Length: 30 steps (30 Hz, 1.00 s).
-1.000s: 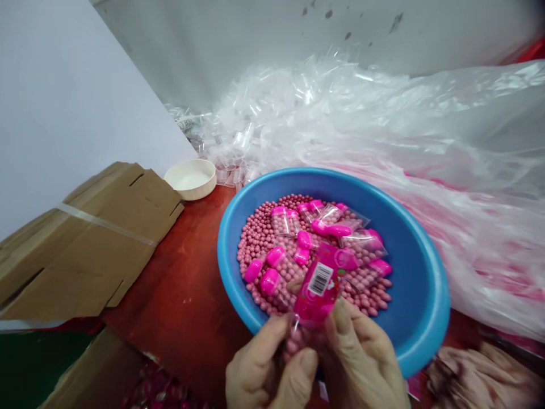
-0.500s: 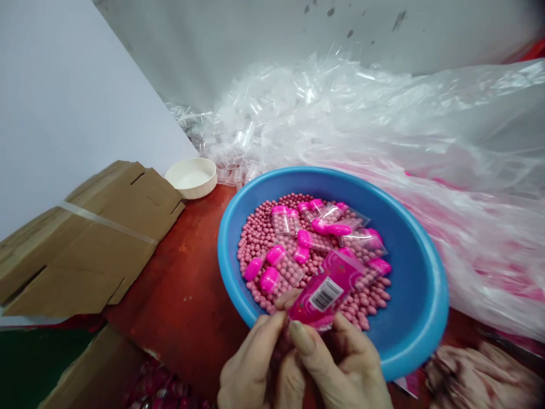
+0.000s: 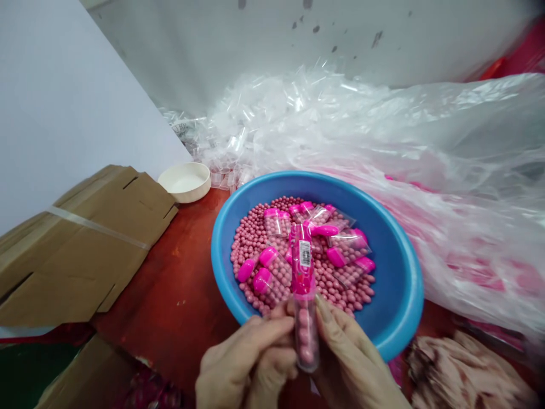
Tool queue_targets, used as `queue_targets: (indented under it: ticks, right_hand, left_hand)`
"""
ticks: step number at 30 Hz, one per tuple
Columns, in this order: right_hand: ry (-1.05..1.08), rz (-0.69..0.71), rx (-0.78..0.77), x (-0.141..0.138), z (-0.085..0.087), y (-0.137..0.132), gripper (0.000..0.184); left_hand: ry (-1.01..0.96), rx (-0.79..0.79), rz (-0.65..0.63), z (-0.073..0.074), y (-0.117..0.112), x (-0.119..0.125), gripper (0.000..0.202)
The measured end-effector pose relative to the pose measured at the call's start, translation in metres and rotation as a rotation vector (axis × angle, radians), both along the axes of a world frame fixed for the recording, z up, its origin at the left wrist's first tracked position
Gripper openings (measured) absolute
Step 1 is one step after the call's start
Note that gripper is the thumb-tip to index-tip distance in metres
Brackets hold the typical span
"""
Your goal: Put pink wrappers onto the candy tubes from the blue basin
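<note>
Between my two hands stands a clear tube of pink balls [image 3: 305,335], nearly upright, its upper part wrapped in a magenta printed sleeve [image 3: 303,272] with a white barcode. My left hand [image 3: 247,363] is closed on its left side. From the right, my right hand [image 3: 355,358] grips it with the thumb along the tube's edge. Behind and below the tube is a blue basin [image 3: 406,295] holding many loose pink balls [image 3: 251,233]. Several clear containers with bright pink caps [image 3: 261,280], filled with balls, lie on top of them.
A white round dish [image 3: 185,184] and flattened cardboard [image 3: 102,233] are on the red table [image 3: 179,284] at left. Clear plastic tubes and sheeting [image 3: 340,119] pile up behind. A crumpled pinkish cloth [image 3: 464,369] lies at lower right. Dark pink items sit in a box below left.
The magenta sleeve was tilted and flat-looking over the basin; now it sits around the upright tube, whose ball-filled lower end shows. The view has shifted slightly to the right.
</note>
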State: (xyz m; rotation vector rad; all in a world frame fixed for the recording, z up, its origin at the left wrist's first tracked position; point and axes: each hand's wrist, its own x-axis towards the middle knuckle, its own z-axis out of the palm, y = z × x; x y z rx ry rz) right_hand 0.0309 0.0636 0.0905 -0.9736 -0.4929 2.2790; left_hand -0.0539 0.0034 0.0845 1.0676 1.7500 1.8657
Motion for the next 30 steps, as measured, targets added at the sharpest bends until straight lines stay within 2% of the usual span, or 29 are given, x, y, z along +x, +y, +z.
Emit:
queue_targets:
  ticks: [4, 8, 11, 17, 23, 26, 30]
  right_hand:
    - [0.005, 0.046, 0.080, 0.000, -0.004, 0.000, 0.037]
    - [-0.010, 0.055, 0.115, 0.000, -0.001, -0.002, 0.043]
    - [-0.032, 0.057, 0.073, -0.001, 0.002, -0.002, 0.037]
    - [0.064, 0.078, 0.130, -0.004, -0.003, -0.002, 0.037]
    - [0.045, 0.105, 0.107, 0.000, -0.007, -0.002, 0.032]
    - [0.112, 0.119, 0.143, -0.003, -0.009, -0.002, 0.031]
    - [0.129, 0.127, 0.168, -0.007, -0.012, -0.002, 0.031]
  left_hand:
    - [0.342, -0.077, 0.102, 0.007, 0.005, -0.016, 0.017]
    - [0.569, -0.084, -0.006, 0.018, 0.010, -0.026, 0.015]
    - [0.728, -0.150, -0.099, 0.026, 0.010, -0.033, 0.014]
    - [0.941, -0.212, -0.124, 0.033, 0.013, -0.040, 0.015]
    - [1.128, -0.235, -0.072, 0.035, 0.013, -0.043, 0.017]
    - [1.300, -0.176, -0.127, 0.035, 0.007, -0.048, 0.021]
    - [1.398, -0.204, -0.241, 0.033, 0.001, -0.054, 0.031]
